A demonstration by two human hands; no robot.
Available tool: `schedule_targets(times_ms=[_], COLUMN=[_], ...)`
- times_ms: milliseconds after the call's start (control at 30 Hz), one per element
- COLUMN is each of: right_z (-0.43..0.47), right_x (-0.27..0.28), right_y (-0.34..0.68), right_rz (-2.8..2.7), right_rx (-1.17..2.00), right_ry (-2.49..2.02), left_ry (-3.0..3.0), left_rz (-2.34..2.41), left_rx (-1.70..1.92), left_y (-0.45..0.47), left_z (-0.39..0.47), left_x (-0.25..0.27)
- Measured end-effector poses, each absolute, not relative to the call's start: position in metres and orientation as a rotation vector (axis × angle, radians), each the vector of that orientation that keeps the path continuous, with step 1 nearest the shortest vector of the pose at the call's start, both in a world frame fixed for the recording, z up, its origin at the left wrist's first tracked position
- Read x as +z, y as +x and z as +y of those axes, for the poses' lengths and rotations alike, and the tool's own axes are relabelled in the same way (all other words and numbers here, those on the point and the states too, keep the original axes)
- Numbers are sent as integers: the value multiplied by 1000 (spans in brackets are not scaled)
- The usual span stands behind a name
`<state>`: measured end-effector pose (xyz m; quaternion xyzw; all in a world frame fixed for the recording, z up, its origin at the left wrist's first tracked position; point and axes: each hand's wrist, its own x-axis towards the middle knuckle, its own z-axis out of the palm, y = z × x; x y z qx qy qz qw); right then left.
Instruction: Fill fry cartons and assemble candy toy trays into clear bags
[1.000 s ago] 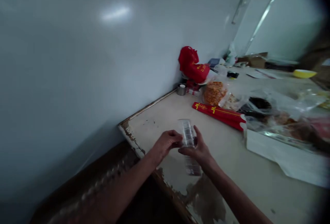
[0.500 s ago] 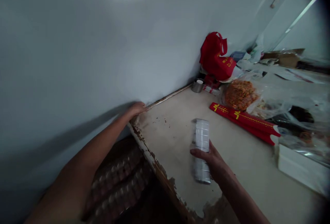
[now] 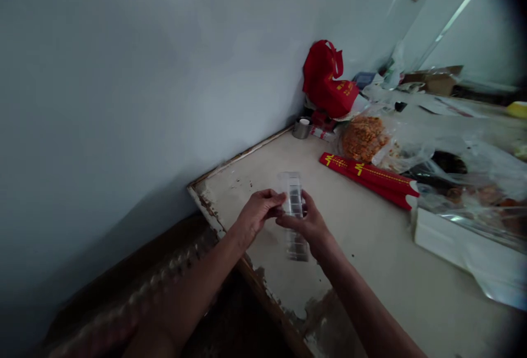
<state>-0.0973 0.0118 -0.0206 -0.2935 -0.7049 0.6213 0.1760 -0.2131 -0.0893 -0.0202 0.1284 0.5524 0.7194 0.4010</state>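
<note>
Above the worn pale tabletop, a long, narrow, see-through plastic container with evenly spaced cross divisions is in my right hand. The thumb crosses its face from the right while the fingers wrap around the far side. My left hand is closed, with thumb and fingertips pinched at the container's left edge. What exactly lies between those left fingertips is too small to make out. The container's middle is partly covered by my fingers.
A folded red cardboard sleeve lies right of my hands. Behind it are a bag of orange-brown food, a metal cup and a red bag. A white tray stands right. Rows of clear packs sit below the table's left edge.
My left hand has left the table's corner by the wall and come to the container. The container, in my right hand, has turned and now looks see-through rather than silvery. The view has shifted slightly.
</note>
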Motion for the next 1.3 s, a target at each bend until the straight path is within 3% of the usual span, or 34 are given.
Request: schedule_targets(times_ms=[100, 300, 433, 533, 633, 733, 833, 900, 1167, 1233, 1300], right_z=[26, 44, 30, 19, 15, 15, 17, 22, 34, 28, 22], right_x=[-18, -25, -29, -30, -26, -18, -15, -18, -16, -17, -22], right_y=[-83, -48, -44, -46, -43, -33, -13, 6, 44, 36, 27], right_rz=[-1572, -1600, -1846, -2130, -2231, -2017, -1592, -1370, -1542, -1621, -1729], right_rx=[2133, 2090, 1953, 1577, 1327, 1612, 2127, 2266, 2032, 2005, 1916], right_ry=[-922, -978, -988, -1053, -1119, -1104, -974, -1046, -1211, -1163, -1148], left_ry=[235, 255, 734, 843, 629, 413, 300, 258, 930, 1065, 1017], left_rz=[1583, 1976, 2335, 1868, 1507, 1307, 1167, 1242, 2406, 2355, 1946], left_rx=[1733, 1537, 1535, 1537, 1757, 1847, 1683, 1611, 1271, 1368, 1428], left_y=[-249, -301, -250, -186, -142, -133, -151, -172, -199, -170, -136], left_z=[-94, -121, -130, -118, -94, -71, -61, -63, -108, -106, -97], left_x=[-26, -20, -12, -10, -10, -19, -37, -49, -27, -13, -3])
